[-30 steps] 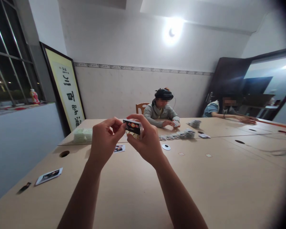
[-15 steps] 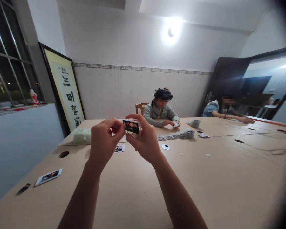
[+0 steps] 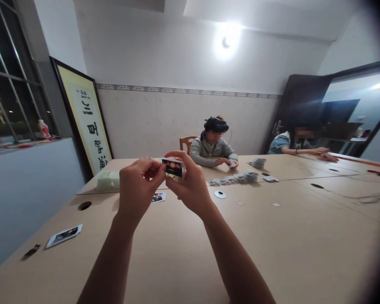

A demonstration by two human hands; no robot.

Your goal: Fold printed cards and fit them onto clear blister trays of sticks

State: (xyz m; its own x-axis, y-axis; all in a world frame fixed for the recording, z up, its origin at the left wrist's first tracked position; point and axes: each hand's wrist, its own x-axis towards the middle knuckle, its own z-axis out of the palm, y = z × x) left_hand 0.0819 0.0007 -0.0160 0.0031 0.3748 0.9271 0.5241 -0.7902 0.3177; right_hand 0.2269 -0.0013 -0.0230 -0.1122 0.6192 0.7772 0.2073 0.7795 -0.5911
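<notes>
We pinch the black-labelled packet (image 3: 173, 168) by its left edge with our left hand (image 3: 136, 181) and clasp its right side in our right hand (image 3: 191, 181), above the table (image 3: 174, 249). Presumably this two-sided grip steadies its printed face toward us.

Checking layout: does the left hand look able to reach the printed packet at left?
Probably yes: nothing stands between the left hand and the printed packet, though that hand grips a labelled item.

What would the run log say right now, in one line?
right hand: holds small black-labelled item | left hand: touches the item's left end | table: printed sheets at left | grey-sleeved co-worker: seated opposite
</notes>
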